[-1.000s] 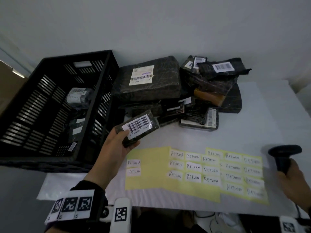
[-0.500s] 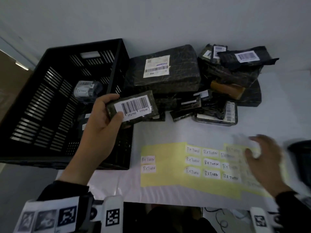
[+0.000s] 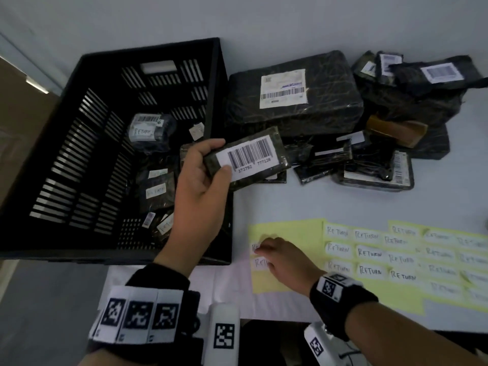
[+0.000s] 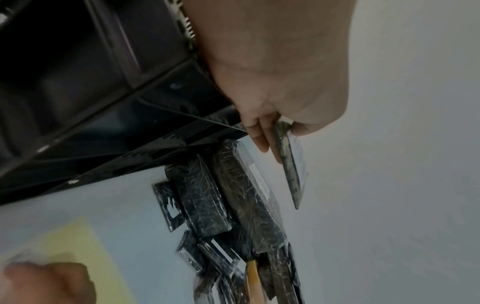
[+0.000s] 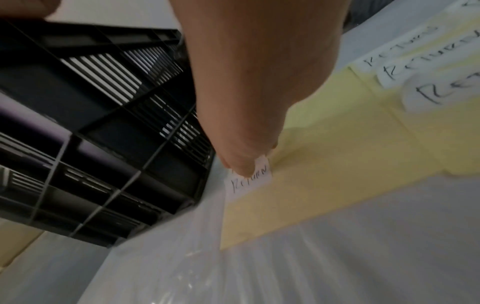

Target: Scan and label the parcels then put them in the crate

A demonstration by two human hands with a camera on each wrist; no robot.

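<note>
My left hand grips a small flat black parcel by its left end, with the barcode label facing up, just right of the black crate's rim. The left wrist view shows that parcel edge-on between thumb and fingers. My right hand reaches to the left edge of the yellow sheet, and its fingertips pinch the edge of a white RETURN label. A second RETURN label lies just below it. The scanner is out of view.
Several parcels with RETURN labels lie inside the crate. A pile of wrapped black parcels fills the table behind the sheets. More RETURN labels sit in rows on the yellow sheets to the right. The table's front edge is close to me.
My right hand let go of the scanner and swept left across the sheets to the leftmost labels. My left hand raised the parcel towards the crate's right rim.
</note>
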